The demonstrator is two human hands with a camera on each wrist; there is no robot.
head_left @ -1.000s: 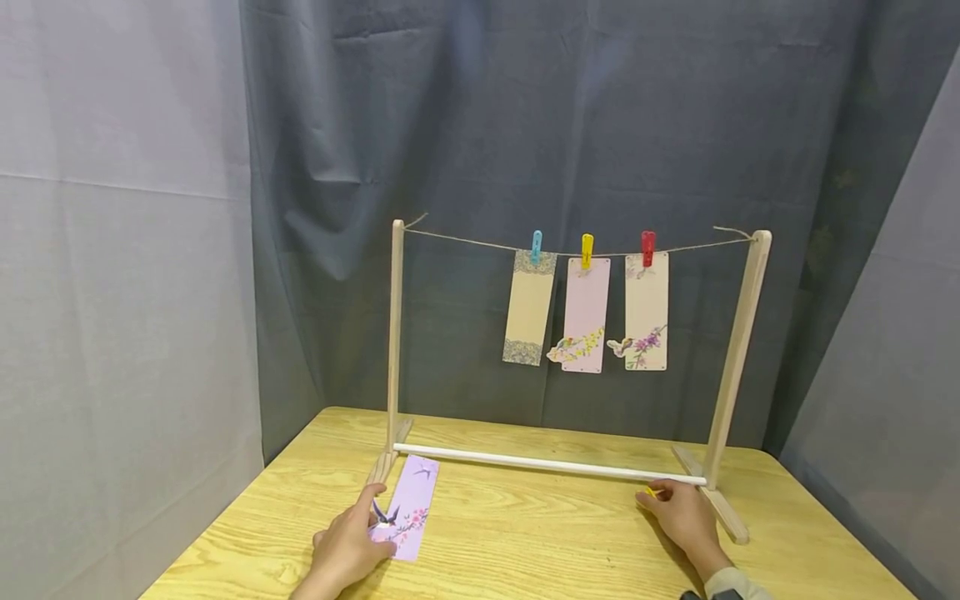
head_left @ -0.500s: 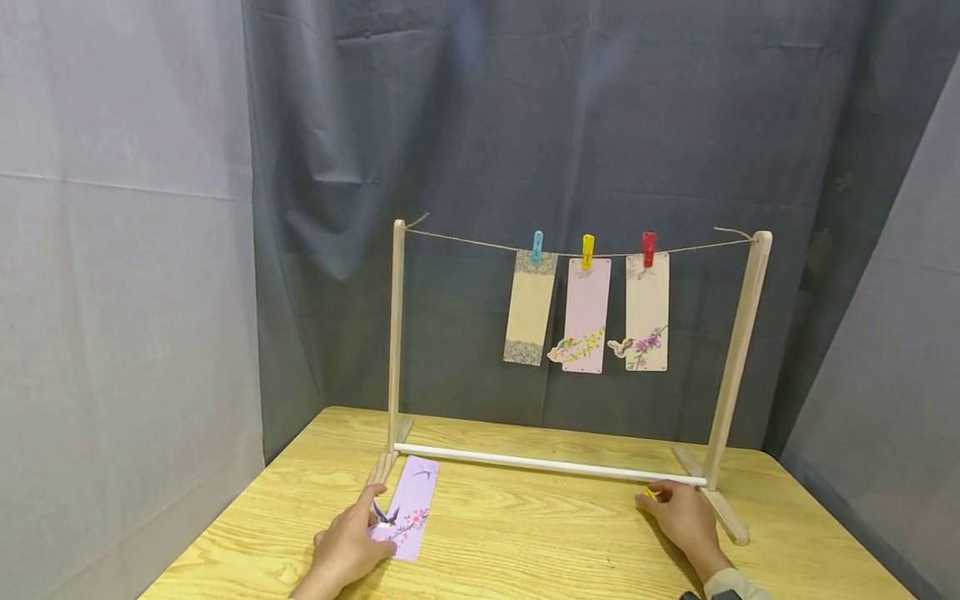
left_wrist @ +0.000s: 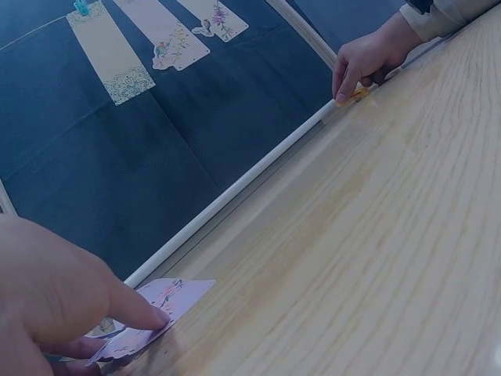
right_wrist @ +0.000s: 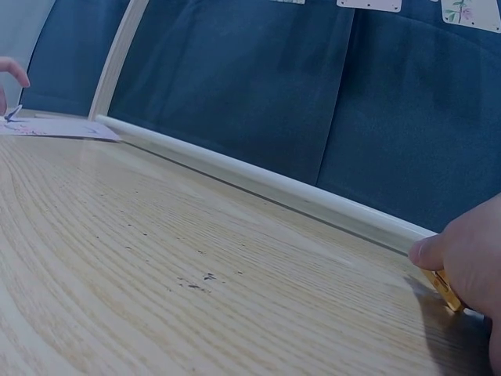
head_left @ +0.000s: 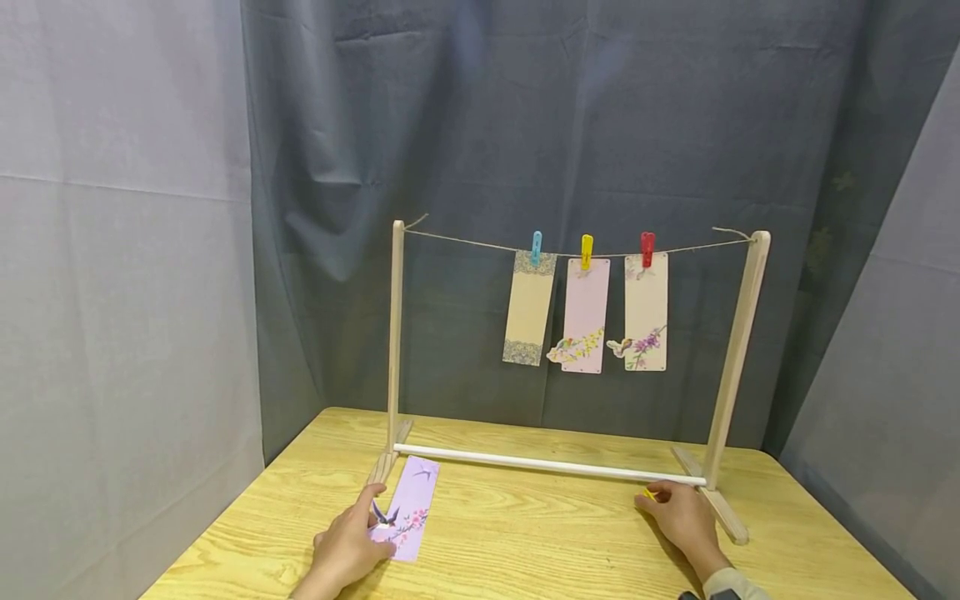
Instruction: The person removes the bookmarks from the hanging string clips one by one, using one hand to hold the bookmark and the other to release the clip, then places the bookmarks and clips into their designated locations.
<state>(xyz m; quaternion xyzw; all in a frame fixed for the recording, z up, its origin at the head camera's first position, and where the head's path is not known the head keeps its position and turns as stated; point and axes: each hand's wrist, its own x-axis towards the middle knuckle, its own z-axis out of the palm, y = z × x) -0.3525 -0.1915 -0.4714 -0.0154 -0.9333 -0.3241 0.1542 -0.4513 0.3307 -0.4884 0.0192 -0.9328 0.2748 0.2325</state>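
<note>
Head view: L grip (head_left: 348, 536) holds purple card (head_left: 416, 498), R grip (head_left: 686, 518) pinches yellow peg (right_wrist: 444, 291); beyond them, 3 cards (head_left: 587, 308) already pegged on line (head_left: 465, 241); prob. 1 left unhung.

From my remote station I see a wood-grain table (head_left: 525, 533) carrying a rack (head_left: 738, 358) on two wooden feet (head_left: 729, 517); a lavender flowered card (head_left: 417, 496) lies on the tabletop beside the left foot.

Table (head_left: 525, 542): rack (head_left: 395, 333) on it, curtain (head_left: 480, 125) behind | Line (head_left: 465, 240), between posts (head_left: 737, 358): three cards (head_left: 585, 308) side by side | Before crossbar (head_left: 547, 464), left: loose card (head_left: 412, 496) on table, left hand (head_left: 347, 542) at its near-left corner | Before crossbar, right: right hand (head_left: 684, 517) with clip (right_wrist: 443, 290) (just beside the right foot (head_left: 726, 515))
</note>
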